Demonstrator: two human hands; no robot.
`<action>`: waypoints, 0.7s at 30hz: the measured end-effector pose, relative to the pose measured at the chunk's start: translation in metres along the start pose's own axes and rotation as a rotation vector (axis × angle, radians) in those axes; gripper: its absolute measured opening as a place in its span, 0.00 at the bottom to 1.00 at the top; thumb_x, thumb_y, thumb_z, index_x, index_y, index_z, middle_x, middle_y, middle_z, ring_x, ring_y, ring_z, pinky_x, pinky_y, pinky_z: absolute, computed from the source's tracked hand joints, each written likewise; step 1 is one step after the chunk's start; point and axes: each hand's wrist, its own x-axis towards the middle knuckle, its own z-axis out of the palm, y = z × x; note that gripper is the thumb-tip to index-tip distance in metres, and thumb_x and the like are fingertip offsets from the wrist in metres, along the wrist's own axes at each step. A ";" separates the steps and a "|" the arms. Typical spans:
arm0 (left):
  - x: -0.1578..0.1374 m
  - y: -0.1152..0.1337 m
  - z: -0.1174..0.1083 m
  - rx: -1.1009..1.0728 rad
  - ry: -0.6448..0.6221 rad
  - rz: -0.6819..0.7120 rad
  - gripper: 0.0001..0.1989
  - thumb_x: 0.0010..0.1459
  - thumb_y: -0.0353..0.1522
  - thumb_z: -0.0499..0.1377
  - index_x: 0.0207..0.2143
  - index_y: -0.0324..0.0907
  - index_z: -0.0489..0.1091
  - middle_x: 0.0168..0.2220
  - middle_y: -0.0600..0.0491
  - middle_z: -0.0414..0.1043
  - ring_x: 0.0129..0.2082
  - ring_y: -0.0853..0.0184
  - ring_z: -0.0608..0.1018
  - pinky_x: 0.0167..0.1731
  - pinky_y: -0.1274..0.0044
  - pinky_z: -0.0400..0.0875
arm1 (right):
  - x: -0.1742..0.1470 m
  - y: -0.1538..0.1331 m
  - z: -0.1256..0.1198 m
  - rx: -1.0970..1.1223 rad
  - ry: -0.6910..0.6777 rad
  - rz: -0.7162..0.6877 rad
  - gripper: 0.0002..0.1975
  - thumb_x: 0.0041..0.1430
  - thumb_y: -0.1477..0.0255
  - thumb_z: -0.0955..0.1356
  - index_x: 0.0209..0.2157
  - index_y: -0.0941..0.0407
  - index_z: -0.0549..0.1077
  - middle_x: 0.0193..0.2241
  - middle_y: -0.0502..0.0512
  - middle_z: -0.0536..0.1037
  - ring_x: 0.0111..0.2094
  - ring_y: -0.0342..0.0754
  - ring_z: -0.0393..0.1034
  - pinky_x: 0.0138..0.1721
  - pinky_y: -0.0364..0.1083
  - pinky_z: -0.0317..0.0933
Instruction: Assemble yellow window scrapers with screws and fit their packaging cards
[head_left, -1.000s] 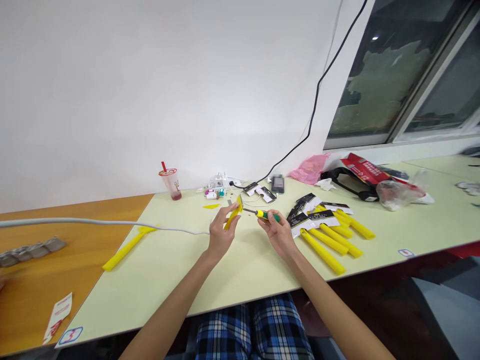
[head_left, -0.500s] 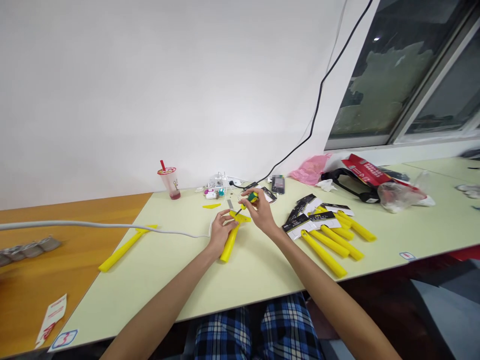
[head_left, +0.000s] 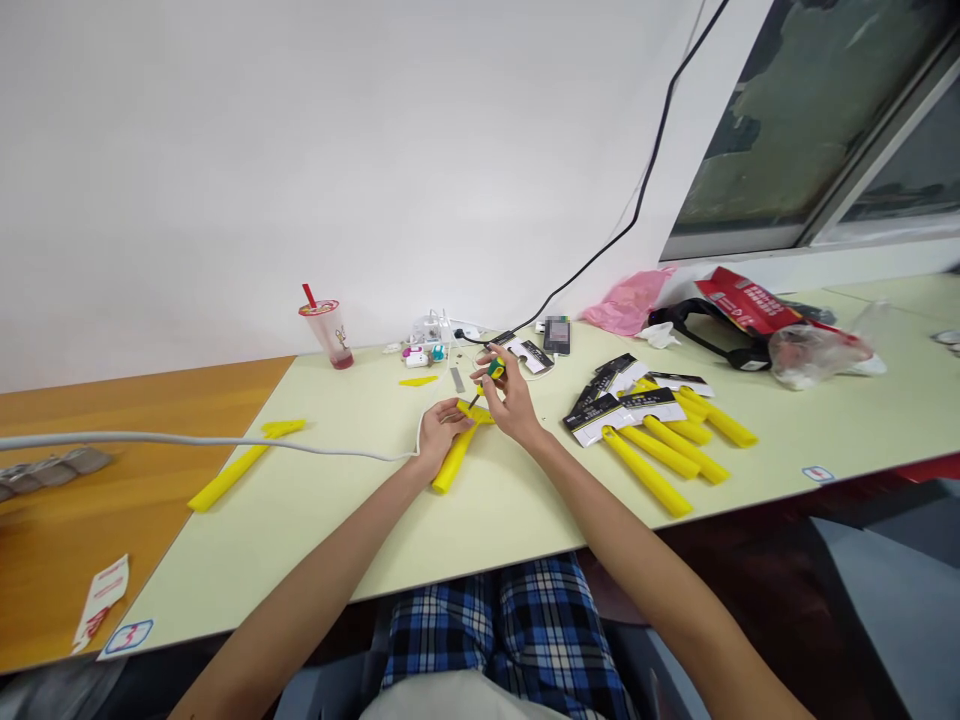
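My left hand is closed on the head of a yellow T-shaped scraper, whose handle points toward me on the table. My right hand grips a green and yellow screwdriver from above. Its shaft slants down to the scraper's head, where the tip appears to touch; the screw itself is too small to make out. Just beyond the hands lie a thin grey metal blade and a flat yellow plastic piece.
Several yellow handles with cards lie to the right. Another yellow scraper rests at left under a grey cable. A drink cup, a phone, a pink bag and a red package stand along the wall.
The camera view has shifted, so the table sits higher in the picture. Both hands stay at the scraper; the screwdriver now stands somewhat steeper, with my right fingers repositioned around its handle.
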 end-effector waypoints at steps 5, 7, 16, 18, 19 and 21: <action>-0.003 0.001 -0.001 0.080 -0.040 0.048 0.33 0.36 0.20 0.81 0.48 0.38 0.80 0.48 0.44 0.83 0.47 0.59 0.85 0.63 0.59 0.76 | 0.000 0.003 0.001 -0.016 0.066 0.036 0.28 0.73 0.50 0.71 0.68 0.46 0.71 0.55 0.61 0.80 0.50 0.56 0.81 0.50 0.55 0.81; -0.004 0.002 -0.001 0.085 -0.054 0.051 0.33 0.37 0.22 0.81 0.48 0.38 0.80 0.49 0.44 0.83 0.47 0.58 0.86 0.62 0.59 0.77 | 0.001 0.004 0.002 -0.010 0.083 0.049 0.28 0.70 0.49 0.73 0.65 0.45 0.73 0.53 0.60 0.81 0.50 0.56 0.81 0.47 0.54 0.82; -0.002 0.003 0.001 -0.047 -0.014 -0.026 0.19 0.51 0.24 0.79 0.46 0.36 0.80 0.41 0.47 0.83 0.39 0.66 0.86 0.57 0.65 0.81 | -0.001 0.002 0.004 0.025 0.062 0.036 0.26 0.73 0.53 0.72 0.66 0.45 0.69 0.49 0.57 0.80 0.45 0.53 0.82 0.42 0.52 0.83; -0.004 0.005 0.000 -0.060 -0.018 -0.040 0.20 0.52 0.23 0.78 0.46 0.36 0.81 0.41 0.46 0.84 0.39 0.65 0.86 0.58 0.65 0.81 | -0.003 -0.001 0.003 0.012 0.049 0.014 0.25 0.74 0.54 0.71 0.66 0.45 0.68 0.50 0.57 0.81 0.43 0.52 0.82 0.42 0.52 0.83; -0.004 0.005 0.000 -0.069 -0.018 -0.045 0.19 0.52 0.23 0.78 0.46 0.35 0.81 0.42 0.45 0.84 0.39 0.65 0.86 0.59 0.65 0.81 | -0.004 -0.003 0.003 -0.002 0.042 0.004 0.24 0.74 0.55 0.71 0.66 0.45 0.68 0.51 0.58 0.81 0.44 0.53 0.82 0.42 0.52 0.83; -0.006 0.006 -0.001 -0.091 -0.010 -0.053 0.19 0.51 0.23 0.78 0.46 0.36 0.81 0.42 0.44 0.85 0.38 0.65 0.87 0.59 0.65 0.81 | -0.005 -0.007 0.002 -0.029 0.013 -0.023 0.25 0.74 0.55 0.71 0.67 0.45 0.68 0.53 0.60 0.81 0.47 0.54 0.82 0.44 0.54 0.83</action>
